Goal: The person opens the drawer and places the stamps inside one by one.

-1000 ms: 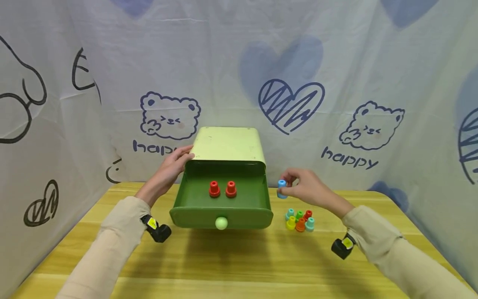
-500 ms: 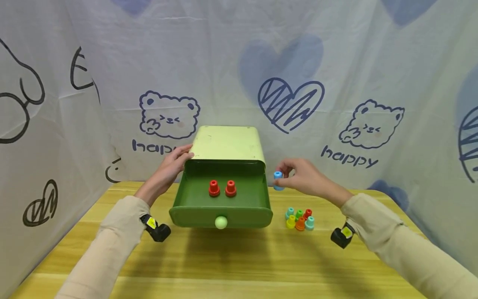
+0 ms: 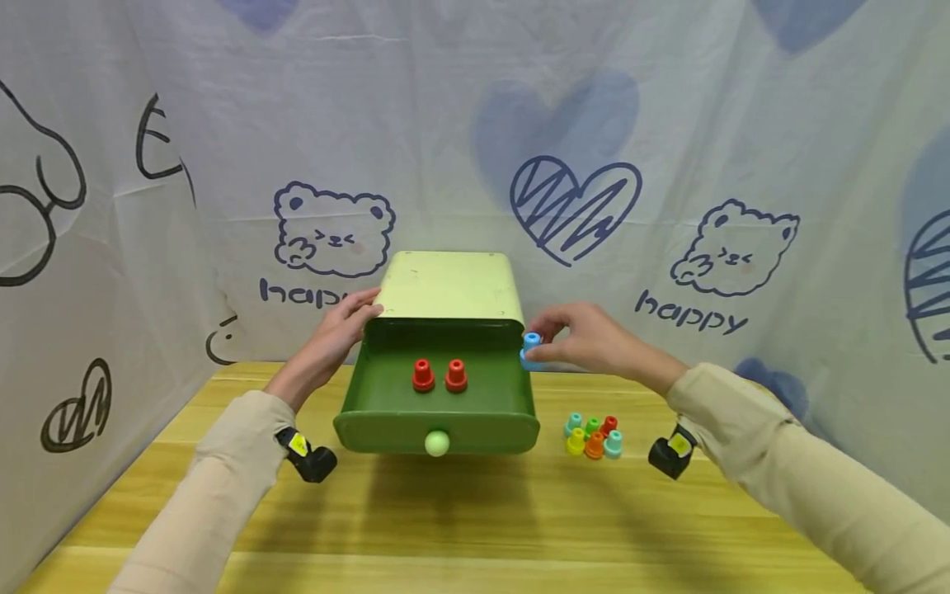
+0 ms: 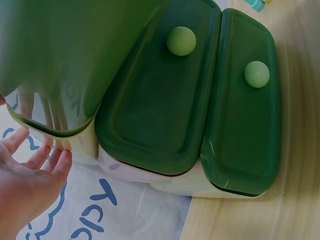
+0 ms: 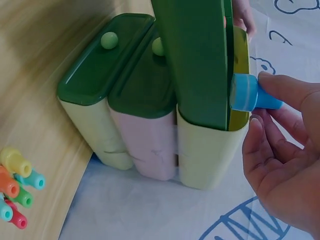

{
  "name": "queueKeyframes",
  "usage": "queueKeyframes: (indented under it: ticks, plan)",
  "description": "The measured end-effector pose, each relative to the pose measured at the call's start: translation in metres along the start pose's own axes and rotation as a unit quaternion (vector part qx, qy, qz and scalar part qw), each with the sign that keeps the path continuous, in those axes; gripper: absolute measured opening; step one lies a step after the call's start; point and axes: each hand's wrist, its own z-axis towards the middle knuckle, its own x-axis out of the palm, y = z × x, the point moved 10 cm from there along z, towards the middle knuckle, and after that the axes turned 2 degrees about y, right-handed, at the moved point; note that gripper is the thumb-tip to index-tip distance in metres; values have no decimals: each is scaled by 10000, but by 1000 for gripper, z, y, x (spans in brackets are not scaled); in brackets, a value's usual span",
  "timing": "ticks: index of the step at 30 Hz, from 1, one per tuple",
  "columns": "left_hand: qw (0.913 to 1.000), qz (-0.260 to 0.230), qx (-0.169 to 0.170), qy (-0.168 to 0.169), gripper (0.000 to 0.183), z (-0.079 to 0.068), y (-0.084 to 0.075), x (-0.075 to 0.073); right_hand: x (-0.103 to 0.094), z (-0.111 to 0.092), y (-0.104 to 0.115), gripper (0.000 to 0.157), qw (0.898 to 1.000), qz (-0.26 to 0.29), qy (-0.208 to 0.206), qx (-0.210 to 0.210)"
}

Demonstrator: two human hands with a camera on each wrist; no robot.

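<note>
A blue stepped peg [image 3: 531, 341] is pinched between the thumb and fingers of my right hand [image 3: 586, 337]. It is at the right rim of a pulled-out green drawer [image 3: 386, 434]; whether the two touch, I cannot tell. Two red pegs, one on the left [image 3: 423, 377] and one on the right [image 3: 456, 378], stand upright inside. My left hand [image 3: 332, 340] rests against the left side of the pale yellow-green cabinet [image 3: 451, 285]. In the left wrist view its fingertips [image 4: 61, 160] lie along the cabinet's side wall, fingers mostly straight.
Right of the cabinet, several small pegs stand in a cluster on the wooden table [image 3: 445, 528], among them a yellow peg [image 3: 576, 443] and an orange peg [image 3: 594, 446]. Below the drawer are two closed drawers, the middle [image 4: 150, 115] and the bottom [image 4: 242, 120]. A printed cloth [image 3: 460, 124] hangs behind.
My right hand has moved left and slightly up with the blue peg, from above the table beside the cluster to the drawer's right rim. My left hand stays on the cabinet.
</note>
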Motion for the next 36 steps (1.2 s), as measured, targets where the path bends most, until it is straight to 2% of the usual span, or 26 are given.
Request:
queueKeyframes:
  ticks: [13, 19, 26, 36]
  plan:
    - [10000, -6, 31, 16, 59, 0, 1, 0, 22, 17, 13, 30, 9947, 500, 854, 282]
    - [10000, -16, 26, 27, 59, 0, 0, 1, 32, 28, 23, 28, 9923, 406, 1154, 179]
    - [10000, -1, 40, 13, 60, -1, -1, 0, 33, 38, 34, 27, 9883, 718, 1344, 1]
    - [10000, 23, 23, 13, 61, -1, 0, 1, 46, 43, 31, 21, 9814, 40, 1907, 216]
